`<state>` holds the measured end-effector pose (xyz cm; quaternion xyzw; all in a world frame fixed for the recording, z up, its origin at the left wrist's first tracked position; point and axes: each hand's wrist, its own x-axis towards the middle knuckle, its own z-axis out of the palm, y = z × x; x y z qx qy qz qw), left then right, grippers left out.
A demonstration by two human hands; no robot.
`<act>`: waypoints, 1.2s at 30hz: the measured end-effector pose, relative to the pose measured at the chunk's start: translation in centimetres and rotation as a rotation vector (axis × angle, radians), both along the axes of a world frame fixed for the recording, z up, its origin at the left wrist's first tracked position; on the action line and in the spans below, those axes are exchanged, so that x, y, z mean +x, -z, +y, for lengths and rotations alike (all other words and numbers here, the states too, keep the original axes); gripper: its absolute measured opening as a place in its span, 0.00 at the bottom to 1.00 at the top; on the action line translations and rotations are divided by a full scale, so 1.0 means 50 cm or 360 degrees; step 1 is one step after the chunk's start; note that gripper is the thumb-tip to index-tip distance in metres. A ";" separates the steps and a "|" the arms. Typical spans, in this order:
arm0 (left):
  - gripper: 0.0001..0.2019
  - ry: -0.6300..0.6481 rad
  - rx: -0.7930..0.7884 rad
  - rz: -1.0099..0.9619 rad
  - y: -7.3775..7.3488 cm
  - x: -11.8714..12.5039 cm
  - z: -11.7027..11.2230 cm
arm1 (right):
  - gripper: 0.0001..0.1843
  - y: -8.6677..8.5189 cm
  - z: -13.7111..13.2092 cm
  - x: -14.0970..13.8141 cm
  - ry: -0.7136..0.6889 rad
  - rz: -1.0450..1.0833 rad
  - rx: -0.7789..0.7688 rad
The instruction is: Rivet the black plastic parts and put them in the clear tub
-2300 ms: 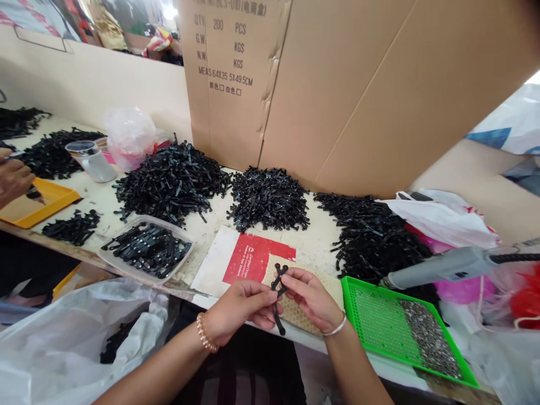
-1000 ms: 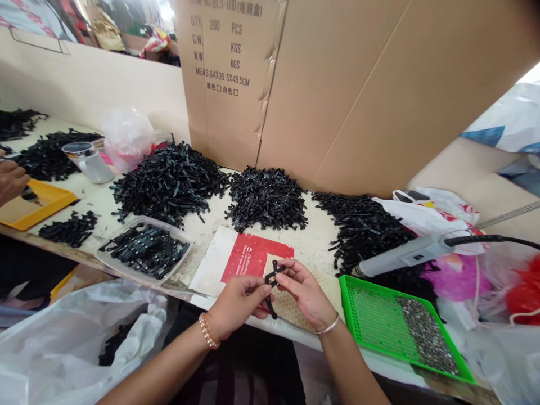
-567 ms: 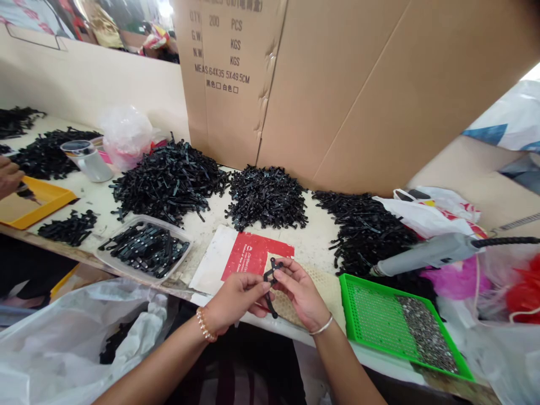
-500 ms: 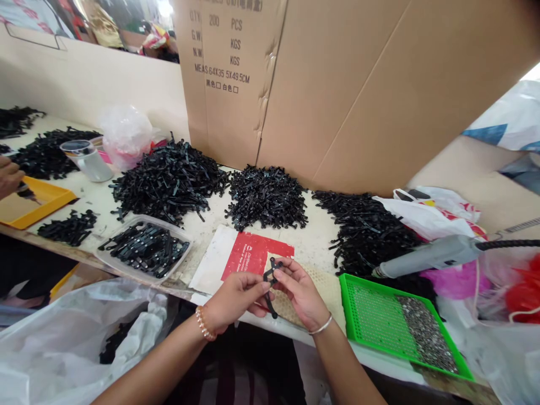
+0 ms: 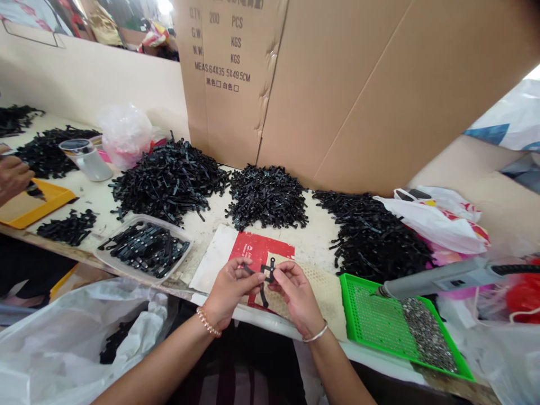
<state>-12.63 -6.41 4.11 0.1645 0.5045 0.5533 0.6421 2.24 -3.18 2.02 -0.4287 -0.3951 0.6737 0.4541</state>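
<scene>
Both hands lower now — left hand (image 5: 230, 284) and right hand (image 5: 295, 289) pinching crossed black strips (image 5: 265, 275); screwdriver (image 5: 439, 278) swung down at three o'clock.

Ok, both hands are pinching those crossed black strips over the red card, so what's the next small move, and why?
Probably square the overlap: the left hand and right hand hold the crossed black strips just above the red card. The grey tool hangs over the green tray of small metal pieces, so a fastener likely goes in next.
</scene>
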 end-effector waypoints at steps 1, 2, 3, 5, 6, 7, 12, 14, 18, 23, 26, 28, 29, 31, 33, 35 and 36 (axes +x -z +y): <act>0.29 -0.0042 -0.0003 -0.0020 0.003 0.001 0.001 | 0.17 0.005 -0.007 -0.002 -0.0005 -0.0025 0.0006; 0.30 -0.0063 -0.0021 -0.0054 0.006 0.003 0.001 | 0.17 0.011 -0.015 -0.004 -0.0005 -0.0049 0.0017; 0.29 -0.0064 -0.0047 -0.0102 0.009 0.006 0.000 | 0.16 0.017 -0.023 -0.007 0.0011 -0.0071 0.0032; 0.24 0.0005 -0.0088 -0.0231 0.016 0.013 -0.003 | 0.16 0.030 -0.037 -0.011 0.0081 -0.0098 0.0067; 0.21 0.0064 -0.0094 -0.0298 0.020 0.017 -0.005 | 0.16 0.036 -0.044 -0.012 0.0125 -0.0108 0.0084; 0.19 0.0127 -0.0095 -0.0359 0.023 0.020 -0.008 | 0.15 0.042 -0.050 -0.013 0.0165 -0.0125 0.0111; 0.18 0.0360 -0.0176 -0.0386 0.035 0.036 -0.020 | 0.10 0.058 -0.082 0.015 0.0249 -0.0399 0.0444; 0.18 0.0435 -0.0212 -0.0301 0.034 0.042 -0.018 | 0.09 0.051 -0.089 0.051 0.0321 -0.0583 0.0600; 0.13 0.0592 -0.0253 -0.0102 0.021 0.065 0.013 | 0.26 0.008 -0.056 0.158 0.1131 -0.0707 0.0906; 0.07 0.0728 -0.0237 -0.0001 0.006 0.141 0.086 | 0.40 -0.055 0.057 0.239 0.1065 -0.0611 0.0911; 0.06 0.0836 -0.0159 -0.0006 0.012 0.199 0.124 | 0.32 -0.084 0.106 0.243 0.0824 -0.0652 0.0815; 0.08 0.0902 -0.0135 0.0015 0.026 0.231 0.140 | 0.28 -0.095 0.120 0.247 0.0810 -0.0646 0.0831; 0.09 0.0925 -0.0136 0.0037 0.034 0.243 0.144 | 0.27 -0.096 0.122 0.253 0.0813 -0.0613 0.0848; 0.10 0.0953 -0.0141 0.0090 0.053 0.259 0.148 | 0.25 -0.087 0.125 0.269 0.0854 -0.0529 0.0842; 0.11 0.0977 -0.0142 0.0128 0.066 0.264 0.147 | 0.23 -0.065 0.126 0.288 0.0937 -0.0431 0.0771; 0.10 0.1005 -0.0160 0.0151 0.072 0.262 0.147 | 0.21 -0.037 0.129 0.302 0.1019 -0.0339 0.0687; 0.09 0.1017 -0.0175 0.0165 0.072 0.261 0.147 | 0.20 -0.025 0.130 0.306 0.1050 -0.0299 0.0660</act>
